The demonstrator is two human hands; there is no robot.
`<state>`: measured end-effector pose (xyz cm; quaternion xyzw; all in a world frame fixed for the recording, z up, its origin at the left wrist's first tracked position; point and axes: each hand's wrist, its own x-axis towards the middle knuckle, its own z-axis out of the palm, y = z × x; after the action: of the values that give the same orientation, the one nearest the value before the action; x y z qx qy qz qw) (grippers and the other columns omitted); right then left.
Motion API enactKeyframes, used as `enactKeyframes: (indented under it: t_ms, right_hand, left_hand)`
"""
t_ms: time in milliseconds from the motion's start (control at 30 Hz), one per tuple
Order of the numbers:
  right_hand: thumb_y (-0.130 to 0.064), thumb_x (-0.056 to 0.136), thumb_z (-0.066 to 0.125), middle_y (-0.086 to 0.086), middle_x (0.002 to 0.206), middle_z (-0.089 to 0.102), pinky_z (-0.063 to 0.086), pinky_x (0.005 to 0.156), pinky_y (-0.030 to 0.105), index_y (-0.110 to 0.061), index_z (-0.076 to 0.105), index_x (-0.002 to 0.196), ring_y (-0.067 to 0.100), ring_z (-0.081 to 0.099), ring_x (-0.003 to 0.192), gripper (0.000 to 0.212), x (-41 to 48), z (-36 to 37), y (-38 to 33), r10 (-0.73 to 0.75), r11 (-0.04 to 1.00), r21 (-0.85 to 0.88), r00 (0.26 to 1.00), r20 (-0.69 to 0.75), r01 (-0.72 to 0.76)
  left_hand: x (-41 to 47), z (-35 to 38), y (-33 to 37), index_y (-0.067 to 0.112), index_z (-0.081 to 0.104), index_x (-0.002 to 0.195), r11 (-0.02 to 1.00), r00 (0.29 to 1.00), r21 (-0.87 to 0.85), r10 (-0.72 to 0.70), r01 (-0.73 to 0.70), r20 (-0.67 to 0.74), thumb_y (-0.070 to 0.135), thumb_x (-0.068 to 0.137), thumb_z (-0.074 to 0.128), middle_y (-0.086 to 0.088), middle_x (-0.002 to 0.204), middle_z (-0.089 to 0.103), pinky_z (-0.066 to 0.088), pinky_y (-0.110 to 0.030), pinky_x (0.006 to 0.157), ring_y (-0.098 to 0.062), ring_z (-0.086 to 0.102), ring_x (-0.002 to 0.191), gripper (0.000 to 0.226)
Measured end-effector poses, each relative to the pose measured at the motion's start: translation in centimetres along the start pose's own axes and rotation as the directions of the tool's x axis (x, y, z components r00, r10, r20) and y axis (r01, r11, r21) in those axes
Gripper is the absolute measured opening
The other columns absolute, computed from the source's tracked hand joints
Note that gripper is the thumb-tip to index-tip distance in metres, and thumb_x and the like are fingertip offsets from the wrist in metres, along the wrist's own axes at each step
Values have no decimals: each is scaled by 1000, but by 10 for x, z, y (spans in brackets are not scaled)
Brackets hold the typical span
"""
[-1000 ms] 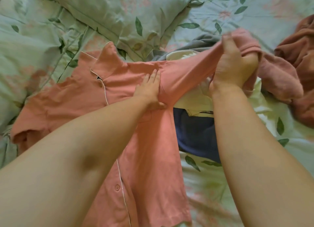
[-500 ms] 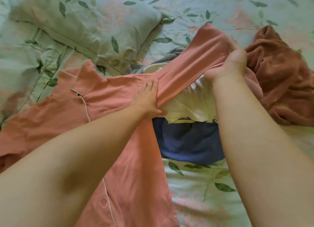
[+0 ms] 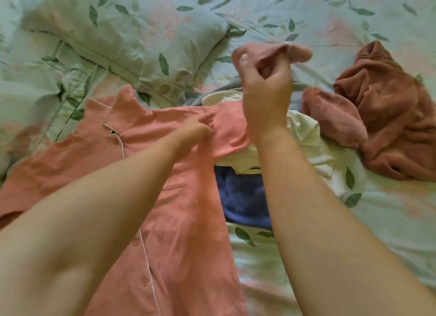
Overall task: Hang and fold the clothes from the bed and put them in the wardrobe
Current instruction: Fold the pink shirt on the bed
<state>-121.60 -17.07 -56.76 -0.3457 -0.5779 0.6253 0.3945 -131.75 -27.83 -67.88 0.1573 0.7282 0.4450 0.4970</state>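
A pink button-up shirt (image 3: 188,221) with white piping lies face up on the bed, collar toward the pillow. My left hand (image 3: 195,129) presses and pinches the cloth at the shirt's right shoulder. My right hand (image 3: 266,84) is raised above it, fingers closed on the end of the shirt's right sleeve (image 3: 271,52), which is lifted off the bed and blurred. Under the sleeve lie a white garment (image 3: 304,136), a blue garment (image 3: 243,197) and a grey one (image 3: 193,96).
A rust-brown fleece garment (image 3: 389,117) is heaped at the right. A leaf-print pillow (image 3: 127,32) lies at the upper left. The leaf-print bedsheet (image 3: 389,221) covers the whole bed.
My right hand has lifted the sleeve end and carried it leftward, toward the shirt's body. My left hand's fingers have curled from flat to pinching at the shoulder.
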Motion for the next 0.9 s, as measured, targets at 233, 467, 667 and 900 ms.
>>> enactKeyframes:
  t_ms: [233, 467, 667, 900]
  right_hand:
    - [-22, 98, 56, 12, 146, 49, 41, 106, 49, -13, 53, 136, 33, 46, 133, 39, -125, 100, 93, 121, 627, -508, 571, 812, 590]
    - [-14, 91, 54, 12, 156, 36, 28, 114, 45, -17, 56, 131, 30, 31, 146, 40, -162, 93, 139, 372, 376, -508, 376, 849, 775]
    - [-17, 93, 52, 10, 124, 53, 32, 79, 39, -16, 54, 121, 34, 52, 115, 28, -163, 69, 159, 491, 246, -734, 572, 657, 633]
    - [-23, 92, 55, 13, 130, 50, 41, 86, 43, -18, 44, 124, 38, 49, 120, 34, -171, 66, 180, 619, 195, -869, 630, 469, 455]
  left_hand:
    - [-62, -132, -51, 10, 67, 131, 658, 984, -750, -170, 67, -61, 80, 93, 26, -15, 131, 63, 44, -46, 110, -31, 61, 120, 89]
    - [-96, -146, -111, 19, 69, 104, 904, 862, -334, -379, 266, -337, 38, 82, 83, 6, 71, 72, 44, -17, 41, -6, 63, 48, 32]
    - [-99, -153, -127, 4, 64, 109, 928, 669, -276, -371, 250, -644, -4, 81, 67, -16, 84, 61, 58, -39, 63, -27, 62, 67, 29]
    - [-131, -206, -132, 16, 66, 82, 508, 767, -809, -380, -295, -518, 11, 99, 59, 1, 71, 73, 60, -30, 58, -13, 73, 64, 20]
